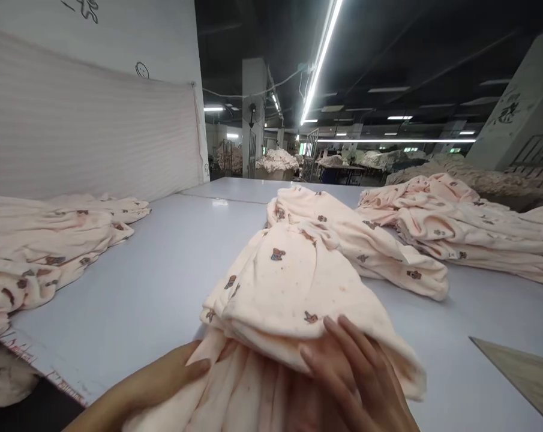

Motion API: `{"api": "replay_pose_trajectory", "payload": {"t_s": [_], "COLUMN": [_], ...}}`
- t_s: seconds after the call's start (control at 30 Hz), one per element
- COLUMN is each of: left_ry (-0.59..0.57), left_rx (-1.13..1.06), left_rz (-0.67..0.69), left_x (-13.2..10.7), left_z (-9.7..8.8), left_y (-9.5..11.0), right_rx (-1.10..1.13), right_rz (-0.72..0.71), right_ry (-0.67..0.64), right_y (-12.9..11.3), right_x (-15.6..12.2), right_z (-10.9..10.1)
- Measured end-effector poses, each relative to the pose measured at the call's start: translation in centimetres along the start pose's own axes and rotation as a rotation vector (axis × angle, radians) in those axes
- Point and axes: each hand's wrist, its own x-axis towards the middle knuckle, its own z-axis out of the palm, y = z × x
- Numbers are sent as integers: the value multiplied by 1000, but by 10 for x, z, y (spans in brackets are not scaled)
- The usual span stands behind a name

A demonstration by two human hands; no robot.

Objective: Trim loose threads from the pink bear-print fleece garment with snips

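A bunched pile of cream-pink plush cloth [293,282], printed with small brown and blue bear-like figures, lies in front of me on the table. Gathered folds of the same cloth hang from it towards me. At the lower left, my left hand [181,369] grips these folds, its thumb on top and most of its fingers hidden beneath. My right hand [356,375] rests against the near edge of the pile with its fingers spread, touching the cloth without closing on it. Whether the cloth is sewn into garments I cannot tell.
The pale table [163,288] runs away from me. More printed cloth [59,246] is heaped at the left, with another stack [482,228] at the right. A brownish flat board or surface [518,372] shows at the lower right. A pink curtain [91,120] hangs at the left wall.
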Motion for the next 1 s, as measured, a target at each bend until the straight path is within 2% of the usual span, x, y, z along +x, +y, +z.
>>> {"api": "replay_pose_trajectory", "payload": {"t_s": [0.07, 0.13, 0.27, 0.37, 0.43, 0.53, 0.67, 0.77, 0.83, 0.87, 0.9, 1.0], "left_ry": [-86, -85, 57, 166, 184, 207, 248, 359, 439, 436, 390, 114], "left_rx": [-49, -122, -230, -253, -240, -220, -176, -98, 27, 101, 180, 396], "left_rz": [26, 10, 40, 33, 5, -48, -64, 7, 138, 222, 304, 442], "left_x": [-2, 2, 27, 58, 77, 96, 99, 90, 82, 78, 75, 75], "left_z": [12, 26, 54, 62, 61, 54, 39, 32, 36, 41, 50, 85], "left_y": [12, 21, 33, 37, 34, 24, 13, 26, 45, 54, 62, 71], "right_rx": [5, 8, 21, 58, 116, 218, 292, 358, 421, 433, 433, 434], "right_rz": [0, 32, 139, 212, 252, 355, 597, 691, 668, 641, 605, 501], "right_ry": [-115, -160, -105, -117, -152, -187, -175, -237, -281, -293, -295, -261], "right_y": [5, 10, 32, 62, 80, 94, 81, 63, 54, 50, 46, 32], "right_x": [0, -4, -10, 0, 9, 10, -29, -68, -87, -94, -99, -105], "right_z": [10, 34, 90, 112, 109, 79, 20, -7, -10, -6, 0, 23]}}
